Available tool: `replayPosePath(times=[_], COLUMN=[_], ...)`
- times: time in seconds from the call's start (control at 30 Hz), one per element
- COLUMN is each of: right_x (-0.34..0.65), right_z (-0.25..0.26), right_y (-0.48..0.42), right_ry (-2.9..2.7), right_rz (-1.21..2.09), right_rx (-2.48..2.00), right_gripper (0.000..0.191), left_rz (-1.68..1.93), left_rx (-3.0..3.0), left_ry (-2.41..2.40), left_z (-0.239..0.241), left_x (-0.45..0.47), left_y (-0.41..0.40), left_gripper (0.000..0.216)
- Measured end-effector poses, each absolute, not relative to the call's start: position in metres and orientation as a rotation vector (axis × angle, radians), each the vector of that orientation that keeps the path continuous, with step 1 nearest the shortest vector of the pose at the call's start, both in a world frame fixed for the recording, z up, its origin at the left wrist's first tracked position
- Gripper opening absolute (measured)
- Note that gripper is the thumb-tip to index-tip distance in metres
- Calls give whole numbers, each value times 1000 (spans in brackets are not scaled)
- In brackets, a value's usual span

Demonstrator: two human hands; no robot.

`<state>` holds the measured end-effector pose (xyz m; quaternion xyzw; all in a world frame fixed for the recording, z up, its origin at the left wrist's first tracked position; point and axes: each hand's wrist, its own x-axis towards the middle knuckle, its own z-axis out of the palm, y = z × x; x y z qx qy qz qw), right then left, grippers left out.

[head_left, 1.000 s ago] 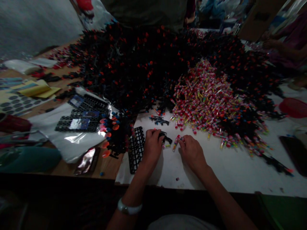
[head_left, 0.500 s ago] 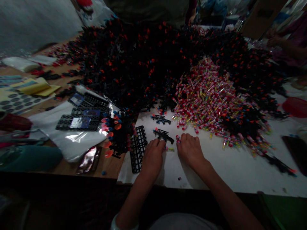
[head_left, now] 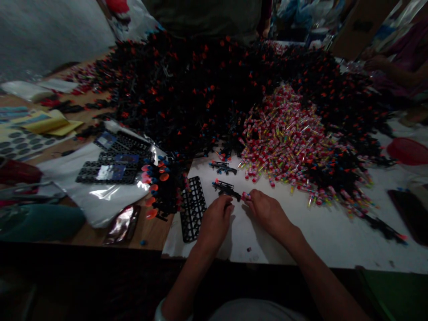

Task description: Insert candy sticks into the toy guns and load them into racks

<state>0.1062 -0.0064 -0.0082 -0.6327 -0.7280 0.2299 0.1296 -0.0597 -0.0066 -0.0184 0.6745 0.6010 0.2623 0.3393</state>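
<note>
My left hand (head_left: pixel 215 218) lies knuckles up on the white tabletop (head_left: pixel 321 236), its fingers curled just below a small black toy gun (head_left: pixel 226 188). What the fingers hold, if anything, is hidden. My right hand (head_left: pixel 267 211) is beside it, pinching a small pink and white candy tube (head_left: pixel 246 195) at its fingertips, right next to the gun's end. A second black toy gun (head_left: pixel 222 167) lies a little farther off. A black plastic grid tray (head_left: pixel 192 208) stands left of my left hand.
A big heap of black toy guns with orange tips (head_left: pixel 200 89) fills the back. A pile of pink candy tubes (head_left: pixel 287 138) lies to the right. Bagged black trays (head_left: pixel 110 167) sit at left, a red bowl (head_left: pixel 408 150) at right. Another person's arm (head_left: pixel 394 71) is at far right.
My left hand let go of the toy gun and drew back toward me. My right hand picked up a candy tube and shifted it toward the gun's end.
</note>
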Motion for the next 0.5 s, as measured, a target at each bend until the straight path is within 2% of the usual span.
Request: replayPosePath(times=[0.17,0.27,0.4,0.5], right_x=[114,115,113,102], right_z=[-14,-20,-22,-21], right_y=[-2,-4,0,9], right_ry=[-1269,-910,-1095,-1585], right_rz=[1373,1554,1482,1059], right_rx=[-1266,-1022,-1201,-1579], right_gripper=[18,28,25,17], left_rz=[790,863,852,818], left_rx=[1501,1507,1513,1461], left_ry=[1670,1608,1579,1620], left_z=[-11,-11,-12,-15], left_x=[-65,-62,-59,-61], left_y=[-7,-5,-7,-10], left_gripper=[23,24,22,23])
